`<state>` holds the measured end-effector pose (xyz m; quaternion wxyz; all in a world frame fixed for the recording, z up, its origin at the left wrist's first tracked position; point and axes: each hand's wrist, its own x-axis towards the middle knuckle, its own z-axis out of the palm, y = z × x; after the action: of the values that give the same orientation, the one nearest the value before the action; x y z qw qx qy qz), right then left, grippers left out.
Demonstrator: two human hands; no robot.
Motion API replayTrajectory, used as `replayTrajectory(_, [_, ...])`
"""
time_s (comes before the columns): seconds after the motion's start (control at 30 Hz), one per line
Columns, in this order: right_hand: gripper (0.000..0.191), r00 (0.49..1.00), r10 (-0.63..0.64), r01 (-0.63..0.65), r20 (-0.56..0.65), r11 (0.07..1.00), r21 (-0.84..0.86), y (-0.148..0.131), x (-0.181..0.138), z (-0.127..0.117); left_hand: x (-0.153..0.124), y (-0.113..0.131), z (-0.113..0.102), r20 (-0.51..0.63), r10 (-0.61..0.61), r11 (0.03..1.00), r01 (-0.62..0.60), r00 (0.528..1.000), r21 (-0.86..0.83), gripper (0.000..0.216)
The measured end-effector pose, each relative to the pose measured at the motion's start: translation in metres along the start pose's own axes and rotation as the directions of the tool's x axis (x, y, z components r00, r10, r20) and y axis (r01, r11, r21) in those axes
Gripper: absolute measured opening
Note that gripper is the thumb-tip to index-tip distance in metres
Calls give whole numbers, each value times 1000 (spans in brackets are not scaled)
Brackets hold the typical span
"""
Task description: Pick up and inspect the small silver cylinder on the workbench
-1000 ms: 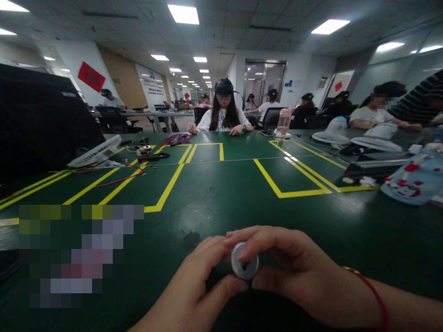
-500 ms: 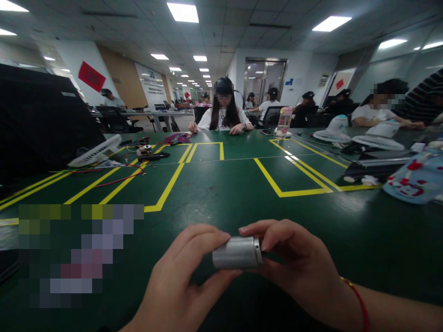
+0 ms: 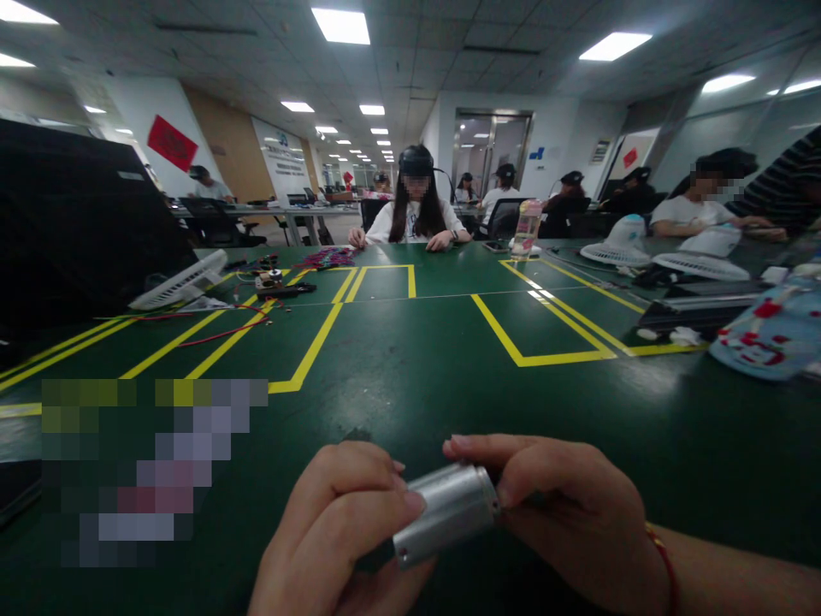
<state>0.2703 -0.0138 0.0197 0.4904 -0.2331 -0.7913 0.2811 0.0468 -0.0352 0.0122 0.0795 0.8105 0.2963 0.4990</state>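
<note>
A silver metal cylinder with small holes near both ends is held between my two hands, a little above the green table. My left hand grips its left part, fingers over the top and thumb below. At the right end, my right hand has its fingers closed around the rim, where a thin ring shows. The cylinder lies tilted, its left end lower. The right hand's thumb is mostly hidden. A red cord bracelet circles my right wrist.
Yellow tape lines mark the table. To the left lie wires and small parts beside a white fan. At right are a blue patterned bag, white fans and a bottle. A person sits opposite.
Both hands have come down slightly with the metal cylinder. It has gone from nearly level to tilted, its left end dipping and a hole there turned into view.
</note>
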Motion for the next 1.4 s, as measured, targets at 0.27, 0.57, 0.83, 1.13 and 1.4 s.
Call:
replayTrajectory(0.27, [36,983,146,-139,-107,988,72,3,1,4,4,6,11,27,-484,864,482,875,-144,33])
replayTrajectory(0.57, [39,879,461,-467,119,787,403,-5,6,5,5,11,23,738,-471,-95,804,484,-588,32])
replayTrajectory(0.83, [29,679,614,-640,403,226,735,-9,13,6,7,12,28,866,-301,-507,702,399,-499,40])
replayTrajectory(1.13, [37,640,672,-692,372,294,660,-10,9,10,6,10,23,894,-235,-470,760,383,-449,44])
replayTrajectory(1.4, [35,747,641,-640,174,623,450,-17,13,6,12,8,22,714,-512,-10,828,478,-561,30])
